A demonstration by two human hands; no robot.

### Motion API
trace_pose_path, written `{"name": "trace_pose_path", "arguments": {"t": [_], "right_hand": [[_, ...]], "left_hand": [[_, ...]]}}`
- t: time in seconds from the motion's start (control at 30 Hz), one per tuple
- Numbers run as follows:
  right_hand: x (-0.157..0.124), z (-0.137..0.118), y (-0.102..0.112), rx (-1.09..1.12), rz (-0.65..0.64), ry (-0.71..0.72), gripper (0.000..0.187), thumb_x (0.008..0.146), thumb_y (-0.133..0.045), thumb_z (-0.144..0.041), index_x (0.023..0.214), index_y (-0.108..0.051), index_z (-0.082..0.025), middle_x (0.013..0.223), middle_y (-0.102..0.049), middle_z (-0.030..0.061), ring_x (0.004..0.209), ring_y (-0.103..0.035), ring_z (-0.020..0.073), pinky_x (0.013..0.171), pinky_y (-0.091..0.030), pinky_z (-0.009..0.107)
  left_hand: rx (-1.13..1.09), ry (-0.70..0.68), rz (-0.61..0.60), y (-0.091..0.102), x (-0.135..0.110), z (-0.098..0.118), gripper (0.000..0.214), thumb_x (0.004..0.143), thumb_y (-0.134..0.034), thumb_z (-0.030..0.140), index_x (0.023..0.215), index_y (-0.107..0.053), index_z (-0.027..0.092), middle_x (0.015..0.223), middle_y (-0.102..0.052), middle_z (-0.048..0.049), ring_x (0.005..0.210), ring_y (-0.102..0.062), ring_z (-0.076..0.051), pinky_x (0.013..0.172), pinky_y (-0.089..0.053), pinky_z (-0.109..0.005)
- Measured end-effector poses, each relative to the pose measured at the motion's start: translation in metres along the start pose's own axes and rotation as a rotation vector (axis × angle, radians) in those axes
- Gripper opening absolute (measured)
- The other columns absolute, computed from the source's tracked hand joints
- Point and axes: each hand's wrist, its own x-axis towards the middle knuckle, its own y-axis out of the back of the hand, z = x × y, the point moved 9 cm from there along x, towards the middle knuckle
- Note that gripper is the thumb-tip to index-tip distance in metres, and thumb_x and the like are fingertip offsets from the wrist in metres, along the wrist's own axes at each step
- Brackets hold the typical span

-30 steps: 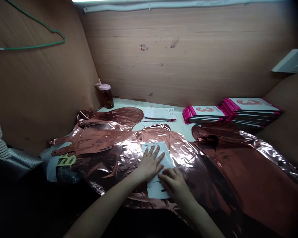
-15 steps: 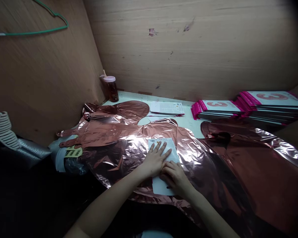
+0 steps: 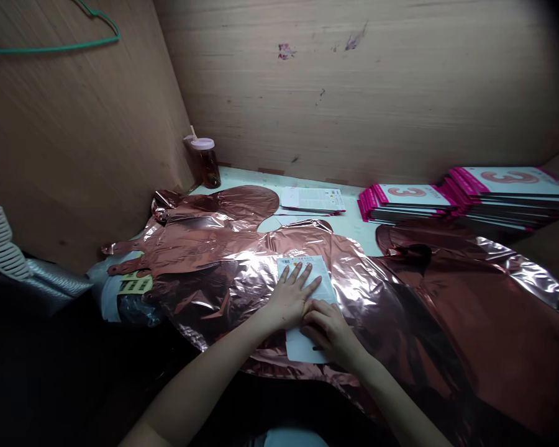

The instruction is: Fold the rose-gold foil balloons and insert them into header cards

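wooden walls (image 3: 354, 93) closing in a pale table (image 3: 354, 230). spread over most of it, flat rose-gold foil balloons (image 3: 242, 273), more at right. pink-edged packets (image 3: 466, 198) stacked at the far right, a sheet pile (image 3: 313, 200) mid-back, a capped jar (image 3: 207, 162) in the corner. lying on the foil, a white card (image 3: 307, 279). left hand (image 3: 289, 298) flat on it, fingers spread; right hand (image 3: 328, 329) curled at its lower edge, touching the left. compared with a second ago, right hand drawn in against the left, card barely shifted: likely pressed down, set in place on the foil.
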Motion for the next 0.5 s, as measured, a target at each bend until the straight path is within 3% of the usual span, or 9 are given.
{"name": "trace_pose_path", "arguments": {"t": [0.13,0.27,0.4,0.5], "right_hand": [[0.005,0.002,-0.006,-0.045,0.007,-0.001,0.020,0.098,-0.049,-0.030,0.083,-0.055,-0.019,0.088,-0.060,0.0038,0.085,-0.052,0.0203,0.072,-0.029,0.034],[-0.003,-0.007,0.002,-0.085,0.018,-0.007,0.024,0.101,-0.038,-0.028,0.083,-0.053,-0.019,0.087,-0.057,0.0057,0.084,-0.051,0.0207,0.071,-0.032,0.034],[-0.057,-0.033,-0.004,-0.048,-0.135,-0.055,0.024,0.101,-0.035,-0.023,0.085,-0.053,-0.021,0.085,-0.058,0.0037,0.080,-0.055,0.0169,0.075,-0.042,0.030],[-0.102,-0.062,-0.014,-0.066,-0.256,-0.015,0.028,0.100,-0.039,-0.025,0.077,-0.056,-0.023,0.077,-0.060,0.0007,0.065,-0.055,0.0132,0.061,-0.045,0.023]], "left_hand": [[-0.002,-0.009,-0.011,0.001,-0.001,0.002,0.056,0.100,-0.035,0.044,0.152,-0.029,0.024,0.161,-0.018,-0.0124,0.148,-0.013,-0.034,0.118,-0.017,-0.057],[-0.007,-0.009,0.028,0.000,-0.002,0.000,0.055,0.100,-0.034,0.046,0.151,-0.031,0.025,0.161,-0.019,-0.0112,0.148,-0.014,-0.033,0.118,-0.018,-0.057],[-0.031,-0.011,0.036,0.001,0.001,-0.003,0.058,0.099,-0.034,0.052,0.151,-0.030,0.026,0.161,-0.017,-0.0108,0.149,-0.013,-0.033,0.118,-0.019,-0.057],[-0.043,-0.059,0.034,0.007,-0.001,0.006,0.057,0.097,-0.041,0.051,0.148,-0.036,0.027,0.160,-0.023,-0.0112,0.147,-0.019,-0.035,0.115,-0.024,-0.059]]}}
